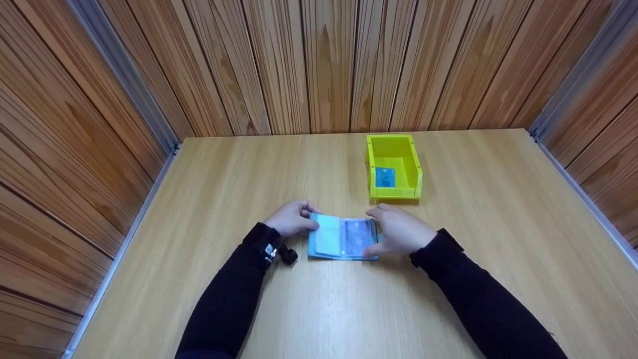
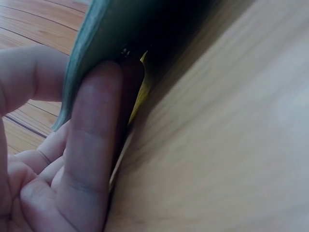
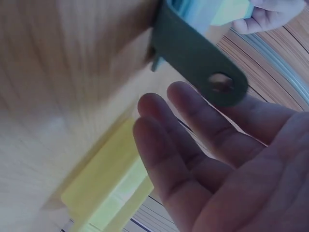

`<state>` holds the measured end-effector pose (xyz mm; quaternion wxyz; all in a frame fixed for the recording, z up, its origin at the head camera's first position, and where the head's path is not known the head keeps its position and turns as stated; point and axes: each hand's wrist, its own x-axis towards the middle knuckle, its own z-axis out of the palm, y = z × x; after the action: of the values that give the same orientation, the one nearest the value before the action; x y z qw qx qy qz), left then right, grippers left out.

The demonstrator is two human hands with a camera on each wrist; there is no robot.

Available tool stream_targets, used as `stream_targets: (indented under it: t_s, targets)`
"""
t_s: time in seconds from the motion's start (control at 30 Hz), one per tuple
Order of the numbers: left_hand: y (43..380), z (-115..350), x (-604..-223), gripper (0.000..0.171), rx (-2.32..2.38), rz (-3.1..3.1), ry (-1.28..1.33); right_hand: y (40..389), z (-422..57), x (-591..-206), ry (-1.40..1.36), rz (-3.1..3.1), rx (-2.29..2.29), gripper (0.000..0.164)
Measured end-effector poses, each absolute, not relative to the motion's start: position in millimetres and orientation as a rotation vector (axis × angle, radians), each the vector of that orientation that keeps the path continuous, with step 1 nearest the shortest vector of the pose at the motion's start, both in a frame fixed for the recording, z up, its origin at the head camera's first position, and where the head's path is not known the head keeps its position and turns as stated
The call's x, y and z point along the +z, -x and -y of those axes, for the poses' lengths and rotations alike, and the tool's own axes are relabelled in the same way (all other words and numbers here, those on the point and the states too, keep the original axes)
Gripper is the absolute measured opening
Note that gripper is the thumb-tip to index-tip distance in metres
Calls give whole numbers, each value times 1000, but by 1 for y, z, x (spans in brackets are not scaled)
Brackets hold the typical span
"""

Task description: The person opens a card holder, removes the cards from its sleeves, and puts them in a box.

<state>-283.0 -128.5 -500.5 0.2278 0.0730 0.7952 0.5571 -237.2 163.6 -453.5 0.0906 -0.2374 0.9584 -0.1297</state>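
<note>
A light-blue card holder (image 1: 327, 237) lies spread open on the table, its clear sleeves showing. My left hand (image 1: 291, 218) pinches the left cover; in the left wrist view the cover edge (image 2: 82, 58) sits between its fingers (image 2: 91, 130). Around the right side is my right hand (image 1: 404, 232), thumb at the lower right corner and other fingers loosely extended near the upper right edge. A strap with a round snap hole (image 3: 193, 53) sticks out beside these fingers in the right wrist view. Behind the right sleeve (image 1: 357, 237) a bluish-purple surface shows through.
Beyond the right hand stands a yellow open-front bin (image 1: 417, 182) with a blue card (image 1: 385, 177) inside. Wood-plank walls (image 1: 329, 65) enclose the back and sides of the wooden table (image 1: 239, 174). A small black wrist camera (image 1: 288, 256) hangs by the left wrist.
</note>
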Motion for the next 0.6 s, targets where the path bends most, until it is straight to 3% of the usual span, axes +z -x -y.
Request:
stream_targets:
  t_s: [0.6]
  targets:
    - [284, 128, -500, 36, 1530, -2188, -189, 240, -158, -466, 662, -2811, -319, 109]
